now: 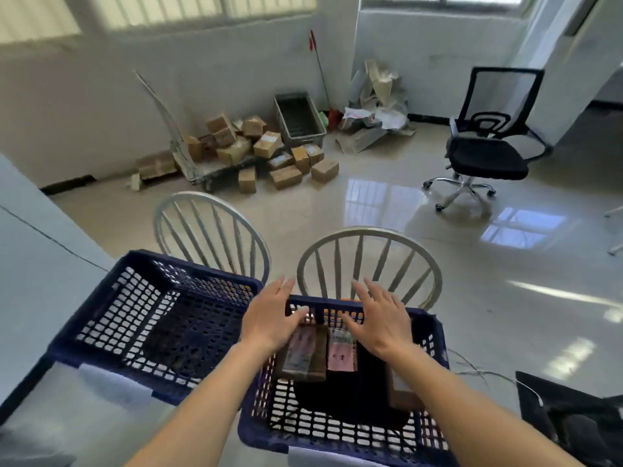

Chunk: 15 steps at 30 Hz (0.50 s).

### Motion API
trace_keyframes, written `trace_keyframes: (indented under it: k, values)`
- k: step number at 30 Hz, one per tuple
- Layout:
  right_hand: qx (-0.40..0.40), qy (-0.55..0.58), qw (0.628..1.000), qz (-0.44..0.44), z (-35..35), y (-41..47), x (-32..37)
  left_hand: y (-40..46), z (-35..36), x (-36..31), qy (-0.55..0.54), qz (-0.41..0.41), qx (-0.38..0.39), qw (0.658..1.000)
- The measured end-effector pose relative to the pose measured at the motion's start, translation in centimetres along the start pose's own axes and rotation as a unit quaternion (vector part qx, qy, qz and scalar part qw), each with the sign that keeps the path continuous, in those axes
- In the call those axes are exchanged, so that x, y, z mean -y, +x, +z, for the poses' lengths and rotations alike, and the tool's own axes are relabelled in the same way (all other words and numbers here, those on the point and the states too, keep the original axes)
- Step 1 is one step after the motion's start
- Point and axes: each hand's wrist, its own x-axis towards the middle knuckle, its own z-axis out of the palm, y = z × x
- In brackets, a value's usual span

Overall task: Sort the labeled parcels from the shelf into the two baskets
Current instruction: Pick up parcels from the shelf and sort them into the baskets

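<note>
Floor [337, 210], baskets [435, 335], hands [269, 318] spread.

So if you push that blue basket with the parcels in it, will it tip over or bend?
The right basket probably slides rather than tips: it looks wide and low, with parcels lying flat inside. Its latticed plastic walls may flex a little when squeezed. It seems to sit on a chair seat, so a hard push might send it off the edge.

Two baskets side by side: left basket [148, 318] at 9 o'clock of right basket [340, 429]. Two parcels [305, 360] [342, 353] lie in the right basket. Chairs [215, 227] [371, 261] at 12 o'clock.
</note>
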Motion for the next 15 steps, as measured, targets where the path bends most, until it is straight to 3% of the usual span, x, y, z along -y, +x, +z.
trace_keyframes:
  k: [8, 15]
  values:
    - [-0.047, -0.009, 0.983, -0.175, -15.2, 1.2, 18.1, -8.4, -21.2, 3.4, 0.057, -0.071, -0.135, 0.987]
    - [-0.123, -0.002, 0.937, -0.326, -23.3, -7.1, 39.4, -26.1, -37.7, 11.4, 0.093, -0.156, -0.253, 0.950]
